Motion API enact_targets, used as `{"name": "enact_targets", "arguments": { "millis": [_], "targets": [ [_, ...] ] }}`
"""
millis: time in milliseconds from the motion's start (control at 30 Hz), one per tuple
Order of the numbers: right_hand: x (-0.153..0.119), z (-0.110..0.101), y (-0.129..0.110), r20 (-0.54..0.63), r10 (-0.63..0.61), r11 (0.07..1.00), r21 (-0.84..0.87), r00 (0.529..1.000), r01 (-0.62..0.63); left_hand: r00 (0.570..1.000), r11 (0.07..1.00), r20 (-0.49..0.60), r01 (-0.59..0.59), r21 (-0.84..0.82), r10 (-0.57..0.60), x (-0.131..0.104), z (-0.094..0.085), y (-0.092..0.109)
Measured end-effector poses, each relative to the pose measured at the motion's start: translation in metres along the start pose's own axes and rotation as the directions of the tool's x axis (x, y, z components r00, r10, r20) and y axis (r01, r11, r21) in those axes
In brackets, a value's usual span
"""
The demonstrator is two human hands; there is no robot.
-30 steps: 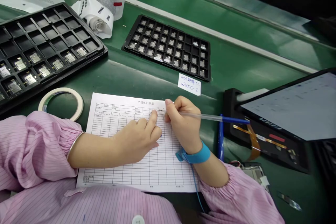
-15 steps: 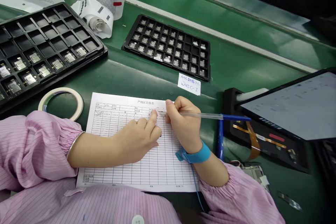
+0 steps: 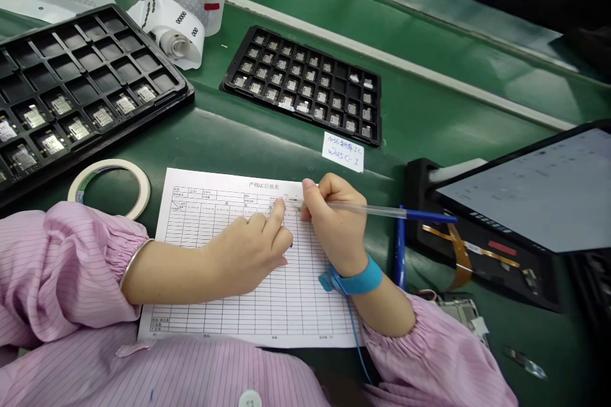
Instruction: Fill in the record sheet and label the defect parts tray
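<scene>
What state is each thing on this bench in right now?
Right hand: grip closed on clear blue-capped pen.
Left hand: forefinger pressed on white printed form.
Large black compartment tray: mostly empty cells.
Small black compartment tray: mostly filled.
Ring of cream tape: lying flat.

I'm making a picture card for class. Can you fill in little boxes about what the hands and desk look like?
right hand: holds a pen, tip on the paper form
left hand: rests on the form, one finger pointing near the pen tip
wrist: blue strap
beside the form: tape ring, second pen
further back: small tray, large tray, white note
</scene>
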State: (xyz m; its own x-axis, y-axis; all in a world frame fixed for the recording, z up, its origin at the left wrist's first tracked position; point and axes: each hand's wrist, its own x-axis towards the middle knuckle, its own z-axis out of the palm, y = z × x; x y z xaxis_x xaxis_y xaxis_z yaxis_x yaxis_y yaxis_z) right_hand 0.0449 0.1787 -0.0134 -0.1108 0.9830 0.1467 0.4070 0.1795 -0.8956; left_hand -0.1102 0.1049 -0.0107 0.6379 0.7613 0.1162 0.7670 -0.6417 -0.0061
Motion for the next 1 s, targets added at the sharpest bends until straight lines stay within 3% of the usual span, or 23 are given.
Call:
{"name": "enact_targets", "arguments": {
  "millis": [1000],
  "targets": [
    [-0.0006,-0.0003,0.0011,-0.032,0.001,0.999,-0.033,0.999,-0.002,1.000,1.000,0.002,-0.003,-0.001,0.003,-0.0006,0.0018,0.0002]
  ]
}}
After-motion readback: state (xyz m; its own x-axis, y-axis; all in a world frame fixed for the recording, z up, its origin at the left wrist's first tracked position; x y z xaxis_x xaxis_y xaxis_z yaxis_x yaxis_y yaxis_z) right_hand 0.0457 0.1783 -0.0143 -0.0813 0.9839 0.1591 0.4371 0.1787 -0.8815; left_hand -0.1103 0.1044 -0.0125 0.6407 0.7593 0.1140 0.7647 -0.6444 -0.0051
